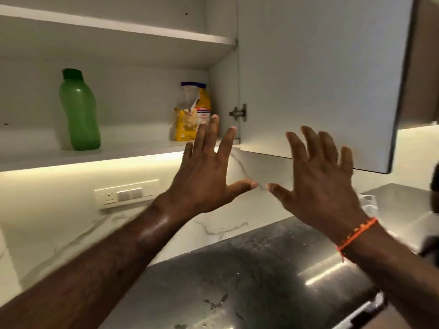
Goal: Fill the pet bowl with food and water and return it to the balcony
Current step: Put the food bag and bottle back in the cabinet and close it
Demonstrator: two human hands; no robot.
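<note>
Two bare hands are raised before an open white wall cupboard [118,43]; the left hand [209,176] and the right hand [318,184] are both empty, fingers spread apart. On the lower shelf, a yellow and blue crumpled food bag [192,112] stands just beyond the left fingertips [215,119]; a green plastic bottle with a dark green cap [79,110] stands well apart, to the left. No pet bowl is seen. The soft bag could be tipped and its contents spilled by a careless grasp; the open cupboard door [320,74] could be knocked.

bottle [79,110]: green | bag [192,112]: yellow, blue top | wristband [356,233]: orange
</note>
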